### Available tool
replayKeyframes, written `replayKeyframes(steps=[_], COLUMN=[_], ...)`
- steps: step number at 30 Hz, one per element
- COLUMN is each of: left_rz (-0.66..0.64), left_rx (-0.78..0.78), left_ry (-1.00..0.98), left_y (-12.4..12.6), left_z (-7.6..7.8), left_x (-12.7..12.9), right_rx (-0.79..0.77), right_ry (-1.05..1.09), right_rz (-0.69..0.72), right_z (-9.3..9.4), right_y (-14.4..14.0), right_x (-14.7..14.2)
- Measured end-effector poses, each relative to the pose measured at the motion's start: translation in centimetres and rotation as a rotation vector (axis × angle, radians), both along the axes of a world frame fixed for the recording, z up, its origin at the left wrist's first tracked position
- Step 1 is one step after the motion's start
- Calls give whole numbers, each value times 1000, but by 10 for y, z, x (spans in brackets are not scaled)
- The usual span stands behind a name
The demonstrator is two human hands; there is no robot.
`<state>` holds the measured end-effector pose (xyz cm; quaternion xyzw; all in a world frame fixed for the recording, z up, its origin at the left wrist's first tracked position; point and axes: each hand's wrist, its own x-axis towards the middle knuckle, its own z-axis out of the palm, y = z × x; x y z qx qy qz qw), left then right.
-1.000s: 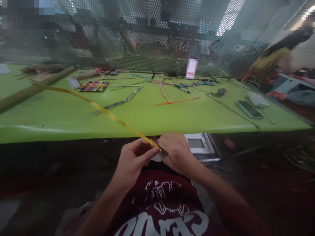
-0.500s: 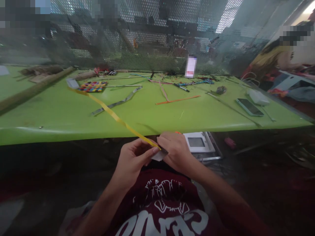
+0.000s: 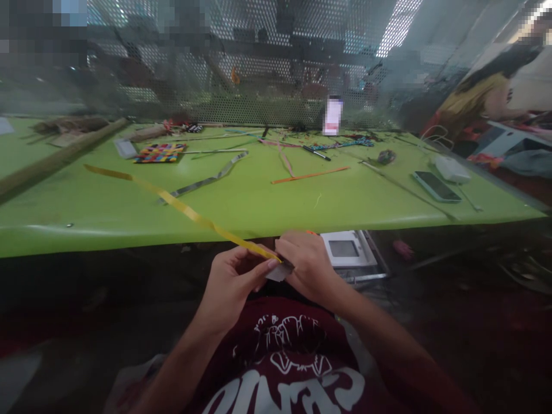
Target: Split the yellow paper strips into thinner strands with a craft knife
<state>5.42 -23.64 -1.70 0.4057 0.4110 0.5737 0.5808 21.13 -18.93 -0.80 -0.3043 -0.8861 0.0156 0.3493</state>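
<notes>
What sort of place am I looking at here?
Probably a craft workshop: a long green table strewn with coloured strips, a woven multicoloured mat, and a perforated metal screen behind. Both hands work a yellow strip.

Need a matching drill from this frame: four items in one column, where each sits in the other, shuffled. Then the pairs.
Items:
1. yellow strip
2. phone
3. woven patch
4. orange strip

Places:
A. far left of the table
B. middle of the table
C. pinched between left hand and right hand
D. right side of the table

Pairs: 1-C, 2-D, 3-A, 4-B
</notes>
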Motion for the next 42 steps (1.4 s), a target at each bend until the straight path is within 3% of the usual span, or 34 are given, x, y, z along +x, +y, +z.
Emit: replayKeyframes(steps=[20,42], left_rz=[-44,-84], left_rx=[66,-5], left_ry=[-98,-104], left_y=[-2,-8], left_z=[8,16], left_x=[3,7], right_rx=[12,-27], right_ry=[32,54], right_rz=[-47,-52], right_z=[5,2], right_y=[-3,-1], right_x=[-6,-6])
